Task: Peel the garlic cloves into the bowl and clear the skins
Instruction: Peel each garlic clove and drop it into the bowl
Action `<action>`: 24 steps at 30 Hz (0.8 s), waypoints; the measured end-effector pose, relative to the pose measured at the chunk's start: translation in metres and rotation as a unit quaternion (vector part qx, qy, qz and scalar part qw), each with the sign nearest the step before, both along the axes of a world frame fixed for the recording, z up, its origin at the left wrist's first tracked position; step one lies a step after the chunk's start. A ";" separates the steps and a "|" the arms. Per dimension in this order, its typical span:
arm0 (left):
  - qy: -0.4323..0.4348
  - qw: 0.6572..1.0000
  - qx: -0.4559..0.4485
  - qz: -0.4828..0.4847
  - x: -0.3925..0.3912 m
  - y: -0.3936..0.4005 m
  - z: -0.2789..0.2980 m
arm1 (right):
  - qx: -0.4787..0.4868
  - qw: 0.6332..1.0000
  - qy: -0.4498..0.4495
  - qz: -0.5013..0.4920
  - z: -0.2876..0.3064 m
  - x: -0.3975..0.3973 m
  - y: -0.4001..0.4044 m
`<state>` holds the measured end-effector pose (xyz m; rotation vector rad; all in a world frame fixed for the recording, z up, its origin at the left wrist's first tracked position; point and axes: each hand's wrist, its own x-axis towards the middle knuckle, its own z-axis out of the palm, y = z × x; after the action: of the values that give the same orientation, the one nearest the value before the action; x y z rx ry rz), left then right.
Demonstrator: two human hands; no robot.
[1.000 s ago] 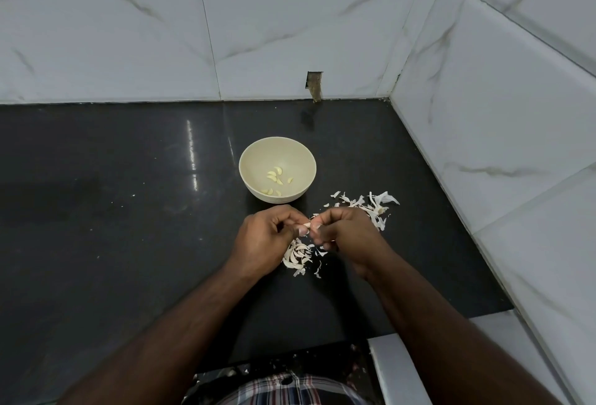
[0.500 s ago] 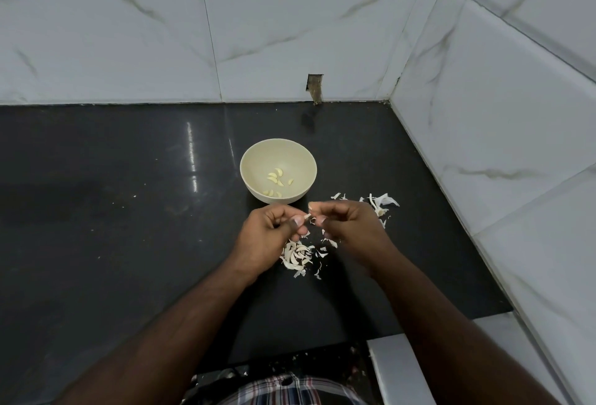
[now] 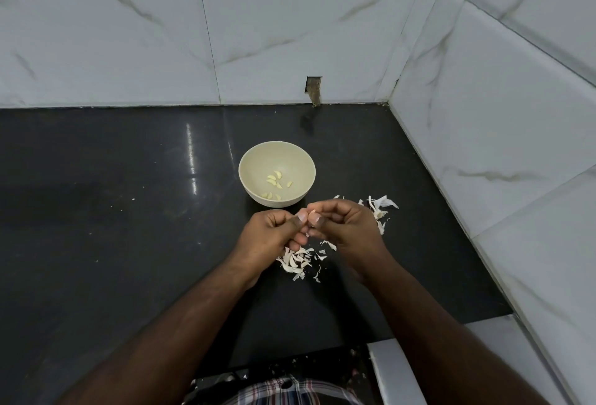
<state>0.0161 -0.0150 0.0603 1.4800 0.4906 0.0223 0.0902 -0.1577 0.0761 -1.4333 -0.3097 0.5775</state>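
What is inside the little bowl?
The bowl holds several peeled garlic cloves, pale yellow, lying loose on its bottom. The near wall of the bowl hides a little of the bottom, so more could lie there.

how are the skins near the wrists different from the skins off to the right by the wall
The skins near the wrists form a dense clump of short curled flakes, partly under the left hand. The skins by the wall are fewer and looser, with one larger papery piece, partly behind the right hand. The first pile lies nearer the person, the second level with the bowl. Both are whitish and lie on the black counter.
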 end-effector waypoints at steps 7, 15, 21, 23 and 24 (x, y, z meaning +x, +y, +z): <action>-0.066 0.997 0.033 0.027 0.001 0.001 0.001 | -0.080 0.992 -0.086 -0.036 0.001 0.005 0.001; -0.072 0.996 0.038 0.024 0.003 0.002 0.000 | -0.098 0.990 -0.090 -0.039 0.005 0.004 0.005; -0.078 0.994 0.069 0.018 0.004 0.005 -0.003 | -0.047 0.998 -0.003 -0.030 0.003 0.005 0.003; -0.077 0.992 0.096 0.009 0.004 0.007 -0.005 | -0.036 0.998 0.031 -0.033 0.002 0.006 0.003; -0.072 0.991 0.111 0.009 0.004 0.008 -0.006 | -0.037 0.998 0.045 -0.031 0.002 0.006 0.002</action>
<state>0.0201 -0.0070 0.0548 1.6784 0.3922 0.2023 0.0962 -0.1555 0.0782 -1.4776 -0.1739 0.6061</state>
